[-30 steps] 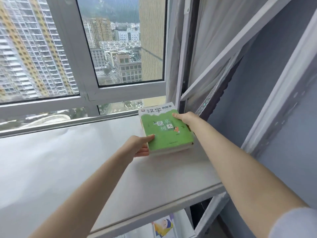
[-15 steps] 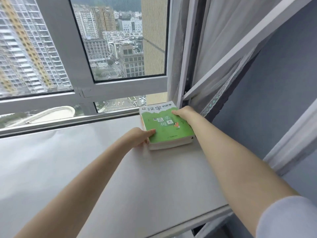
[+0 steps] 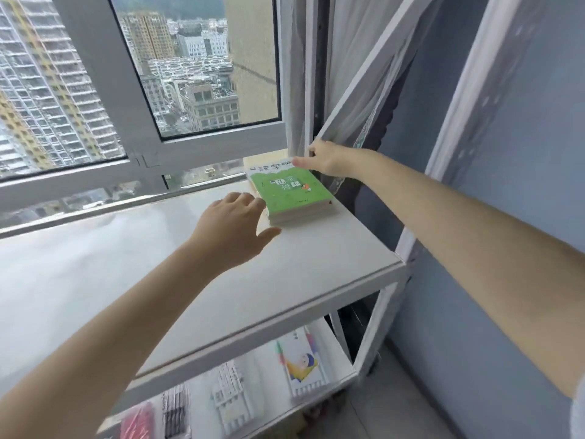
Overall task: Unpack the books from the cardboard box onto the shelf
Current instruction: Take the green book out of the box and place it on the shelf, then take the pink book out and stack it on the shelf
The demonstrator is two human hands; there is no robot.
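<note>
Nearest to us, on the lower shelf, some books already lie flat. Above it is the pale top shelf.

Our left hand is over this top board with the fingers spread and straight, and it holds nothing. A half second ago its fingers pressed against the near left edge of the green book. Now it has come off and is just beside that edge. We cannot tell if the fingertips touch it.

The green book lies flat in the far right corner of the top shelf, close to the window frame. There are pale pages below the cover, and we cannot tell if this is one thick book or two.

Our right hand lay on the cover before. It has now moved to the far right corner of the book, fingers almost straight. They touch that corner without gripping it.

We judge that this book is placed and both hands are letting go. The cardboard box is not in view, so we cannot say how many books remain.
</note>
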